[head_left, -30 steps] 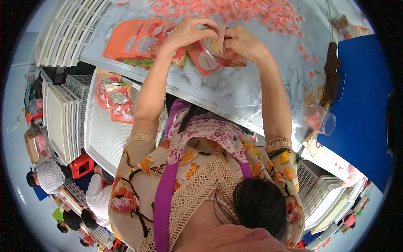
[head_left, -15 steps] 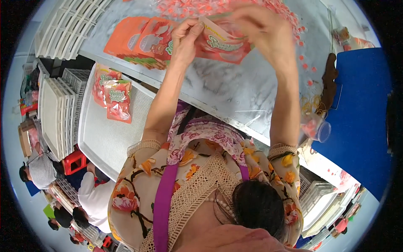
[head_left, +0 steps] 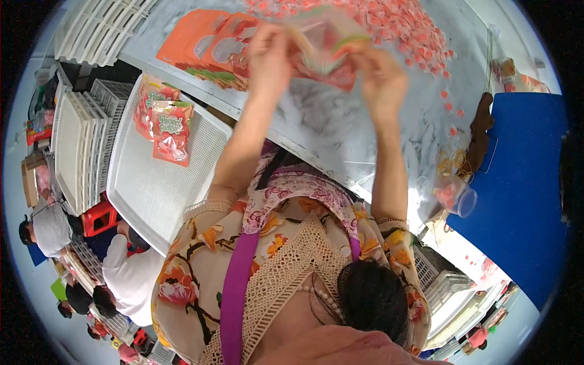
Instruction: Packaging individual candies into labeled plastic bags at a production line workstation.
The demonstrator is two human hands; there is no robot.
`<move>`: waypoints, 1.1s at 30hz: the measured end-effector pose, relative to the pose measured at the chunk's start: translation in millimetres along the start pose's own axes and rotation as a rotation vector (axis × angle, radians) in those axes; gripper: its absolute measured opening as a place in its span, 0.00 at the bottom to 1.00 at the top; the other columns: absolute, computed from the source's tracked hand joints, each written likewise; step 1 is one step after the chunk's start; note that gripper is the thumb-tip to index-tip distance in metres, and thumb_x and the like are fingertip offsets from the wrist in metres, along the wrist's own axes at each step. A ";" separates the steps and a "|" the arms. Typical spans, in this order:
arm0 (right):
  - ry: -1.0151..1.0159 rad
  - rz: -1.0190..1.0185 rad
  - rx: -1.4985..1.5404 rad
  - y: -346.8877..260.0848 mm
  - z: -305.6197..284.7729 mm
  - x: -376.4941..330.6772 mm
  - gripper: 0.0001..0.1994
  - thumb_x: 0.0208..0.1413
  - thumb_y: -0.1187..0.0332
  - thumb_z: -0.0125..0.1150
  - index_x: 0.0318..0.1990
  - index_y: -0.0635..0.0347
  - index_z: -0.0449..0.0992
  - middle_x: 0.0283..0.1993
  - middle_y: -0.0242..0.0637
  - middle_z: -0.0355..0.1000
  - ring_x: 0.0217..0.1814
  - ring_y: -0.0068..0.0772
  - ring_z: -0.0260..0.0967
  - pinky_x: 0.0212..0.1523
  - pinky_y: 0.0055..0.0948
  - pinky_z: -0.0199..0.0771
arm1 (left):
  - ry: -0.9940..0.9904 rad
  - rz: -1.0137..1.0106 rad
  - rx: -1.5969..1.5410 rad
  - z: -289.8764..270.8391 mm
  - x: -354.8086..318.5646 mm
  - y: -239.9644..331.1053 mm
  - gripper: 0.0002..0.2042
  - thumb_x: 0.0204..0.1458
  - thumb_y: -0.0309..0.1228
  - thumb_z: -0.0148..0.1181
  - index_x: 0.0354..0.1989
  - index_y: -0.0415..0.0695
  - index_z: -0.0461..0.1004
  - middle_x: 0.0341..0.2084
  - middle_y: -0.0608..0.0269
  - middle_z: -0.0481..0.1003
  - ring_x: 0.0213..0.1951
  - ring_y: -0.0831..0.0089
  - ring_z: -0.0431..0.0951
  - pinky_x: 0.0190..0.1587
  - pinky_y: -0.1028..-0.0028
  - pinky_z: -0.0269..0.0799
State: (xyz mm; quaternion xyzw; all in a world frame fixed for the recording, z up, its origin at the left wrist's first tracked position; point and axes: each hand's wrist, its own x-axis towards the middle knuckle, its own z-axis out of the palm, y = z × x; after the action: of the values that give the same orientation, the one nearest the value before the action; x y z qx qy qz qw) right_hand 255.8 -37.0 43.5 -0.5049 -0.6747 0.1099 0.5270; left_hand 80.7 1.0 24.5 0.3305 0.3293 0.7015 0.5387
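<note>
A red and clear candy pouch [head_left: 331,76] is stretched between my two hands above the marble-look table, its top spread apart and smeared by motion. My left hand [head_left: 269,61] pinches its left edge, and my right hand [head_left: 382,82] grips the right edge. Just left of my left hand lies a fanned row of flat orange and red pouches [head_left: 210,48]. Beyond my hands spreads a heap of small wrapped pink-red candies [head_left: 401,27].
A white tray [head_left: 137,191] at left carries two plump pouches [head_left: 172,131]. Stacked white crates [head_left: 79,152] stand beside it. At right are a clear jar [head_left: 457,198], rubber bands [head_left: 453,163] and a blue board [head_left: 523,176]. People [head_left: 131,277] sit at far left.
My right hand has come down from a blurred sweep over the pouch and now grips its right edge. The pouch's top has been pulled apart. The whole view has shifted slightly.
</note>
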 end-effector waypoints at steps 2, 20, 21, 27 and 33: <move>0.066 0.117 0.095 10.2 -7.7 3.6 0.04 0.47 0.74 0.65 0.28 0.64 0.76 0.25 0.44 0.71 0.24 0.41 0.69 0.27 0.28 0.69 | -0.008 0.028 -0.017 -16.9 8.1 -0.1 0.05 0.58 0.26 0.52 0.29 0.42 0.68 0.19 0.70 0.70 0.20 0.85 0.67 0.20 0.82 0.61; -0.386 -0.039 -0.340 127.1 27.8 -35.8 0.11 0.50 0.72 0.62 0.42 0.58 0.78 0.42 0.40 0.75 0.38 0.35 0.73 0.40 0.30 0.72 | -0.145 0.187 0.142 -47.0 9.6 19.3 0.04 0.57 0.26 0.55 0.30 0.42 0.68 0.20 0.67 0.72 0.13 0.89 0.60 0.14 0.85 0.54; -0.422 0.071 -0.375 126.3 26.9 -41.4 0.11 0.50 0.72 0.62 0.42 0.59 0.78 0.41 0.40 0.76 0.37 0.33 0.73 0.39 0.29 0.72 | -0.172 0.171 0.140 -50.6 7.0 17.4 0.05 0.57 0.27 0.55 0.30 0.42 0.69 0.21 0.68 0.72 0.14 0.89 0.61 0.15 0.85 0.54; 0.004 0.314 0.285 41.9 -12.9 18.5 0.06 0.52 0.73 0.63 0.37 0.59 0.79 0.35 0.35 0.77 0.31 0.21 0.72 0.34 0.22 0.72 | -0.210 0.148 0.176 -48.2 -7.4 19.3 0.04 0.56 0.27 0.56 0.30 0.42 0.71 0.22 0.70 0.72 0.16 0.89 0.61 0.16 0.86 0.55; -0.314 -0.311 -0.027 -32.5 -14.0 38.5 0.07 0.50 0.76 0.62 0.37 0.62 0.79 0.40 0.32 0.77 0.41 0.20 0.71 0.37 0.23 0.73 | -0.223 0.158 0.195 -44.3 -10.0 13.3 0.04 0.55 0.27 0.57 0.30 0.42 0.72 0.23 0.71 0.72 0.18 0.90 0.62 0.17 0.86 0.56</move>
State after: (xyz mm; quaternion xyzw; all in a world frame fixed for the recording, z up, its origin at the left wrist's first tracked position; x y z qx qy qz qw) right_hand 251.5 -26.8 94.7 -0.3785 -0.8198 0.0955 0.4190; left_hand 39.3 -16.2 9.3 0.4818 0.3071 0.6655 0.4804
